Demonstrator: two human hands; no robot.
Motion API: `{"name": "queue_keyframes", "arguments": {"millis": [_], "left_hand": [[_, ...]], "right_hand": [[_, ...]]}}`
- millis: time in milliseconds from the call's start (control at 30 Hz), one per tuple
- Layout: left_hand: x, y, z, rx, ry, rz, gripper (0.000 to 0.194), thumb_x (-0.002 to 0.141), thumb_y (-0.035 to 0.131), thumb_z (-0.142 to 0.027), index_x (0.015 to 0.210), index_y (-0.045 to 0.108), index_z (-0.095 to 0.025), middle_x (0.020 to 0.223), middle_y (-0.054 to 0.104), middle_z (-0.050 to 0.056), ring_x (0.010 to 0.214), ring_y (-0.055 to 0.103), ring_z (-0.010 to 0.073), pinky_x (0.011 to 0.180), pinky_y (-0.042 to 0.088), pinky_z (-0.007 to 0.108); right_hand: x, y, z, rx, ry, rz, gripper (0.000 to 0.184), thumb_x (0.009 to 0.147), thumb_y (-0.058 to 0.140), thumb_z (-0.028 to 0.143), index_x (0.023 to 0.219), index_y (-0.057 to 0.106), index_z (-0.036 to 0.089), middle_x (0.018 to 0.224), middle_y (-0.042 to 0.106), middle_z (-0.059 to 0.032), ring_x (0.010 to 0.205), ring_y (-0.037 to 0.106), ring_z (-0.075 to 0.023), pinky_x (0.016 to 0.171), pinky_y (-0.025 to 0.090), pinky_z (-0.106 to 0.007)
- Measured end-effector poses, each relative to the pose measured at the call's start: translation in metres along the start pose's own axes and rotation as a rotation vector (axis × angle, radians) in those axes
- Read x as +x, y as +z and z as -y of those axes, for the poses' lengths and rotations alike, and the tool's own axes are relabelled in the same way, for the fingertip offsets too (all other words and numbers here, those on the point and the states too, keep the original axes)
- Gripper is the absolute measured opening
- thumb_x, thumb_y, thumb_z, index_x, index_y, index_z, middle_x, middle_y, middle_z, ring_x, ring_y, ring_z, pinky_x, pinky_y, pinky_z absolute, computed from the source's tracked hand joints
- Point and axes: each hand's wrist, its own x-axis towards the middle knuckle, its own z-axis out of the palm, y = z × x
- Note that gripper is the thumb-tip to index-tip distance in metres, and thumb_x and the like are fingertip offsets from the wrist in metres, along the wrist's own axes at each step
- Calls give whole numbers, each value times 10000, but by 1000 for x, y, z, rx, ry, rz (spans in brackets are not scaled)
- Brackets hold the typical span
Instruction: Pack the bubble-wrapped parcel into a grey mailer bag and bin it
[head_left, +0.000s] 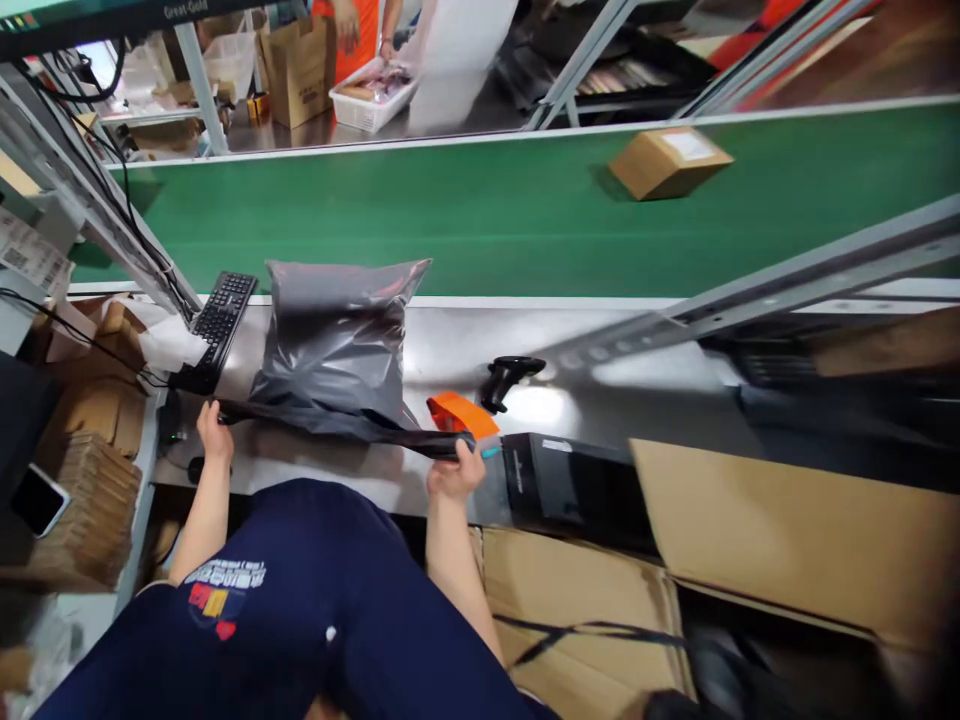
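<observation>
A dark grey plastic mailer bag [334, 350] lies on the metal table, its near edge stretched between my two hands. My left hand [215, 435] is closed on the left corner of that edge. Around the right corner, my right hand [457, 470] is closed too, beside a small teal item [490, 452] whose kind I cannot make out. Just beyond my right hand is an orange strip or roll [459, 412]. Behind it a black handheld scanner [510, 380] rests on the table. What the bag contains, if anything, is hidden.
A green conveyor belt [420, 215] runs across the back, carrying a brown box [667, 162]. At left are a keyboard [223, 315], stacked cardboard [97, 500] and a phone [41, 500]. A black box [574, 485] and open cartons [585, 575] stand at right. Beyond the belt, another person's hands touch a white basket [367, 112].
</observation>
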Motion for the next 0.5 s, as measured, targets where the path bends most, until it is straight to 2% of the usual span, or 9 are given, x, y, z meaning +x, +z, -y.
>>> {"name": "queue_keyframes", "arguments": {"millis": [133, 200, 300, 400, 500], "left_hand": [[3, -28, -12, 133, 37, 137, 383, 617, 940, -446, 746, 702, -175, 746, 641, -21, 731, 591, 129, 731, 464, 253], [4, -41, -20, 171, 82, 221, 365, 641, 947, -426, 732, 699, -174, 754, 645, -13, 734, 625, 138, 738, 483, 265], [1, -50, -30, 102, 108, 316, 399, 700, 934, -455, 726, 655, -171, 866, 661, 5, 814, 712, 172, 825, 546, 317], [-3, -45, -35, 32, 66, 352, 461, 717, 925, -502, 734, 601, -174, 919, 665, 6, 835, 753, 195, 863, 579, 360], [3, -23, -36, 42, 77, 355, 453, 756, 877, -542, 769, 592, -190, 872, 669, 5, 799, 740, 200, 839, 586, 367]], "right_hand": [[0, -20, 5, -141, 23, 29, 457, 550, 889, 536, 683, 589, 217, 635, 507, 74, 636, 478, -133, 710, 501, -335], [1, -30, 7, -168, 37, 44, 477, 519, 916, 532, 670, 604, 205, 632, 530, 70, 632, 490, -130, 719, 497, -341], [-3, -41, 8, -77, 79, 83, 444, 542, 915, 499, 730, 656, 192, 690, 621, 39, 665, 571, -146, 772, 535, -363], [-4, -39, 5, 1, 77, 87, 405, 602, 887, 480, 777, 652, 200, 734, 654, 27, 702, 625, -163, 851, 575, -407], [10, -18, -2, 8, -11, 33, 417, 630, 869, 490, 811, 624, 207, 791, 630, 17, 741, 624, -169, 893, 588, -427]]}}
